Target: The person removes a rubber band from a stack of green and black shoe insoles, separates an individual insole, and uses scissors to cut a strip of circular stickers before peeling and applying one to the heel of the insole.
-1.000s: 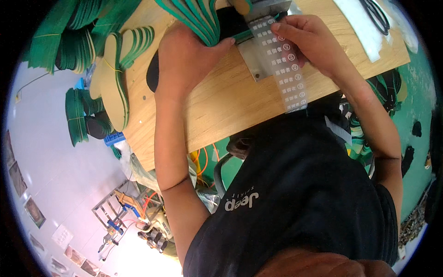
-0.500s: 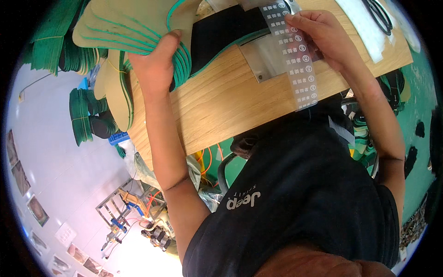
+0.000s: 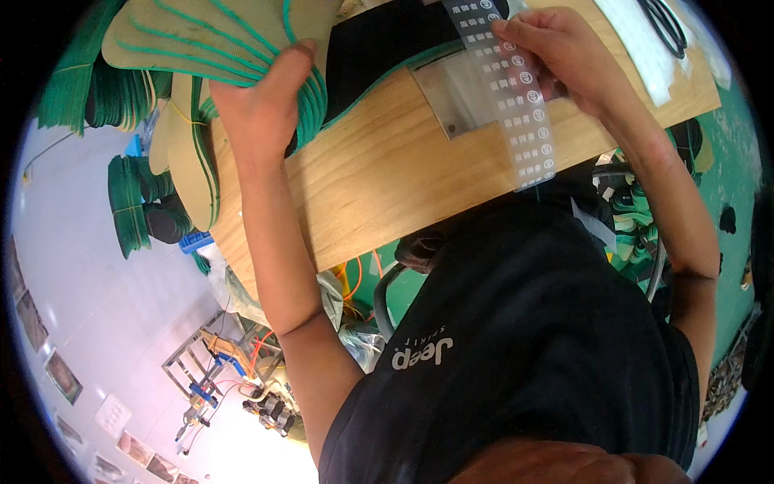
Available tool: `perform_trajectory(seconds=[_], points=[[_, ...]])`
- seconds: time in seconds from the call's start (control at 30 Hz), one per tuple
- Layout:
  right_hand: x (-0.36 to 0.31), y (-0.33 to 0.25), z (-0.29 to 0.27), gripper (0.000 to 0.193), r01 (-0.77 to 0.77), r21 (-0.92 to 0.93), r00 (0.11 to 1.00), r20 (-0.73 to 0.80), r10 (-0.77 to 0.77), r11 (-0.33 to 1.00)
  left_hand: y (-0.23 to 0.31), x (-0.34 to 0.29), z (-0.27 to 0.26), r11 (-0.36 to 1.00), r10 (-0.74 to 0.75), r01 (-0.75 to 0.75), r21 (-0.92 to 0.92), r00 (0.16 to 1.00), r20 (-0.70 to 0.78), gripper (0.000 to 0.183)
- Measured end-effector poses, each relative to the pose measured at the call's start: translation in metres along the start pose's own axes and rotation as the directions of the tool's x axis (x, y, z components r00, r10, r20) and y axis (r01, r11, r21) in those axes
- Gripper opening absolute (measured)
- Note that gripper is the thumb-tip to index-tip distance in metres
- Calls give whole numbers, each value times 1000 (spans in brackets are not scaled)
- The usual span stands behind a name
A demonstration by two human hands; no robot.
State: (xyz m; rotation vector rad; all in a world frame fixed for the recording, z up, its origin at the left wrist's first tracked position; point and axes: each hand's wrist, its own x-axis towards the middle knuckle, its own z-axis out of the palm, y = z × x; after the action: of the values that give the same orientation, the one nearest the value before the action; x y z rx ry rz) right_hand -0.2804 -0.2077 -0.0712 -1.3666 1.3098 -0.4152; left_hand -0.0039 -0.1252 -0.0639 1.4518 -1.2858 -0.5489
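Green-edged insoles (image 3: 218, 42) fill the curled left hand (image 3: 264, 101); right hand (image 3: 560, 55) pinches strip (image 3: 522, 121).

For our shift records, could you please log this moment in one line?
Left grip: holding fanned green-edged insoles | Right grip: pinching translucent printed strip | Black-topped insole: between both, above wooden tabletop

In our left grip (image 3: 262, 113) we hold fanned insoles (image 3: 210, 40). Right of it, a flat insole (image 3: 387, 52) stretches across the bench (image 3: 363, 202) toward our right grip (image 3: 564, 60), whose strip (image 3: 524, 121) trails beside a plate (image 3: 451, 97). Left of the left grip sits a tied bundle (image 3: 193, 165); right of the right grip, a sheet (image 3: 633, 56).
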Motion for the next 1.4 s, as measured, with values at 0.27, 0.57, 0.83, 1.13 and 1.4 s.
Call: perform_trajectory(seconds=[0.27, 0.57, 0.83, 1.13, 1.4], points=[[3, -4, 0, 27, -97, 24, 995, -17, 98, 995, 3, -2, 5, 999, 38, -37, 39, 999, -34, 34], [9, -8, -3, 33, -138, -29, 987, 75, 139, 990, 5, -9, 17, 969, 32, -16, 248, 998, -59, 31], [3, -8, -1, 30, -152, 24, 987, 56, 151, 988, 2, -10, 32, 787, 123, -291, 544, 938, 324, 37], [8, 46, -32, 22, 158, 364, 982, 42, -186, 918, 9, -10, 33, 745, 67, -229, 626, 960, 271, 49], [5, 0, -10, 30, -100, -3, 992, -82, 99, 995, 10, -1, 13, 975, 52, -45, 216, 998, -27, 28]])
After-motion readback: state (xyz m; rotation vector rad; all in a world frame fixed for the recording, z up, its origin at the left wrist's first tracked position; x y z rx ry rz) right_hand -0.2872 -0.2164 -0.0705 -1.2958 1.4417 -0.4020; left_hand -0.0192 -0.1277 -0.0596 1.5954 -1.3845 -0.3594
